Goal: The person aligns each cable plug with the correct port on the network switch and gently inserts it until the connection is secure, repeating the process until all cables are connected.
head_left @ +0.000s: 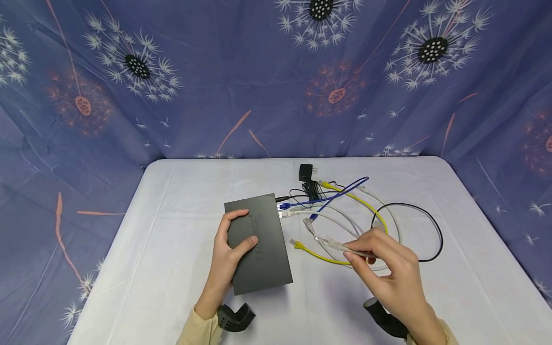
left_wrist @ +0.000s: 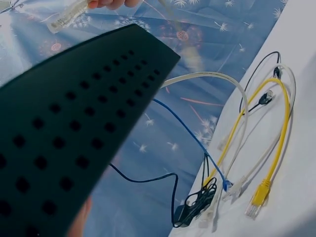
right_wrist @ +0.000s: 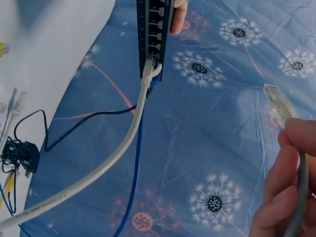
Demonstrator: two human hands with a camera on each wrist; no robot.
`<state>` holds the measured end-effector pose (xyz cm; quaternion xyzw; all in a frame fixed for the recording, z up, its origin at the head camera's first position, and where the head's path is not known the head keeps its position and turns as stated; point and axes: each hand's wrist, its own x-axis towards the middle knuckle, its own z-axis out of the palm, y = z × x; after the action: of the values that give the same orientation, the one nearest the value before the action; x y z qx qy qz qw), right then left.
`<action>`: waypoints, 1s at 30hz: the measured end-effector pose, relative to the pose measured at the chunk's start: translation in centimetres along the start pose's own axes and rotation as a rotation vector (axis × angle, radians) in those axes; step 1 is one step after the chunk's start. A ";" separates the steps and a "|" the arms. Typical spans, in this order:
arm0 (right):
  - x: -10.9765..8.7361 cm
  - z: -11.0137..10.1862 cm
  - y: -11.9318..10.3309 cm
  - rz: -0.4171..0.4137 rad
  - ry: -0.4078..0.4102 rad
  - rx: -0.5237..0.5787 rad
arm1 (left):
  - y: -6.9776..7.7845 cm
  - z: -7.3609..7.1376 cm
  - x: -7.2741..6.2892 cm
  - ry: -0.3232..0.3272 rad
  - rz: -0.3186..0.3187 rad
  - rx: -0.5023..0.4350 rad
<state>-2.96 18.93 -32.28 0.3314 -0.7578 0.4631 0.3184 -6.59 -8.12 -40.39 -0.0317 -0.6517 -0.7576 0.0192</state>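
A dark grey network switch (head_left: 268, 258) is held up off the table by my left hand (head_left: 225, 254), thumb on its top face and other fingers around the left edge. Its vented side (left_wrist: 79, 113) fills much of the left wrist view. A row of ports (right_wrist: 157, 29) shows in the right wrist view, where a white network cable (right_wrist: 133, 128) and a blue network cable (right_wrist: 137, 168) run into one end. My right hand (head_left: 394, 268) pinches a grey network cable just behind its clear plug (right_wrist: 279, 104). That plug points toward the switch, apart from it.
A black power adapter (head_left: 305, 172) with bundled cord lies toward the table's back, its thin lead running to the switch. Right of the switch, yellow cable (head_left: 375, 211), white cable and a black cable (head_left: 440, 239) lie in overlapping loops. A patterned curtain (head_left: 258, 72) hangs behind.
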 end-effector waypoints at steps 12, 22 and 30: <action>0.0 0.3 1.2 -0.016 0.013 -0.089 | 0.1 0.2 -0.1 -0.016 0.017 -0.008; -0.8 1.6 3.4 0.011 -0.036 -0.211 | 0.9 0.7 -0.6 -0.057 -0.002 -0.024; -1.2 2.7 4.5 -0.025 -0.080 -0.337 | 1.3 1.0 -0.9 -0.078 0.001 -0.015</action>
<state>-6.35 18.27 -36.44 0.3008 -0.8327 0.3120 0.3446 -5.56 -7.32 -39.03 -0.0616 -0.6463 -0.7606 -0.0060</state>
